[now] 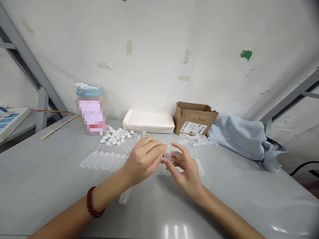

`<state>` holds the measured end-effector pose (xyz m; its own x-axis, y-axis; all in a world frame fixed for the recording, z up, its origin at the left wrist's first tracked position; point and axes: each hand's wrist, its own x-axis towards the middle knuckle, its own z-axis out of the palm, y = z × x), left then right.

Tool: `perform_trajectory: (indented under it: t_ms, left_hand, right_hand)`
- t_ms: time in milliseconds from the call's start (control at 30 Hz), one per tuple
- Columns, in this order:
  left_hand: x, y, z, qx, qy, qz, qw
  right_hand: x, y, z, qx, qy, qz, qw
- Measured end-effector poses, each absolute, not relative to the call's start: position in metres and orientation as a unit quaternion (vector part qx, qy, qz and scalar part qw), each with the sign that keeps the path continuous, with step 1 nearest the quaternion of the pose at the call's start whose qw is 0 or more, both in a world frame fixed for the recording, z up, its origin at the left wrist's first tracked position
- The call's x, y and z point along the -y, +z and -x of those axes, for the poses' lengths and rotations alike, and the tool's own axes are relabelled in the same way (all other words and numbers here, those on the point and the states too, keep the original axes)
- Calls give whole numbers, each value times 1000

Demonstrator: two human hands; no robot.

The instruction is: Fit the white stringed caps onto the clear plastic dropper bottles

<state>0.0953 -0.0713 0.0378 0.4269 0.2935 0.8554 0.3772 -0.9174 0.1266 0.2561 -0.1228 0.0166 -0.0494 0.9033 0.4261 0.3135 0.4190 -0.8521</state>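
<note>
My left hand [144,159] has its fingertips closed at the upper end of a small translucent plastic sleeve [167,154]. My right hand [185,169] grips the same sleeve between thumb and fingers from the other side. What lies under my left fingertips is hidden. Left of the hands, several flat translucent sleeves with white cords [103,160] lie in a slanted row. More sleeves [161,171] lie partly covered behind and below my hands. One loose sleeve [125,196] rests near my left forearm. Behind the row is a heap of small white caps with cords [117,135].
A stack of white envelopes [149,122] and an open cardboard box [195,119] stand against the wall. Loose translucent sleeves [201,142] lie before the box. A light blue cloth [236,136] is at right. A blue-lidded container [89,91] and a thin wooden strip [57,127] are at left.
</note>
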Motion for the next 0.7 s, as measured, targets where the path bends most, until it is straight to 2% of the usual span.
perform_trajectory:
  t_ms: [100,233,400,700]
  left_hand:
    - [74,38,-92,159,-457,866,129]
    - [78,40,-90,137,-424,878,175]
    - [78,39,-88,169,-417,887,99]
    - [85,45,-82,224,-372,900,-46]
  right_hand:
    - [123,17,-255,682,286,438,511]
    - [124,20,-252,631,377,425,528]
    - [126,25,-246,526,496,431,541]
    - [124,32,-248,481,532,437,543]
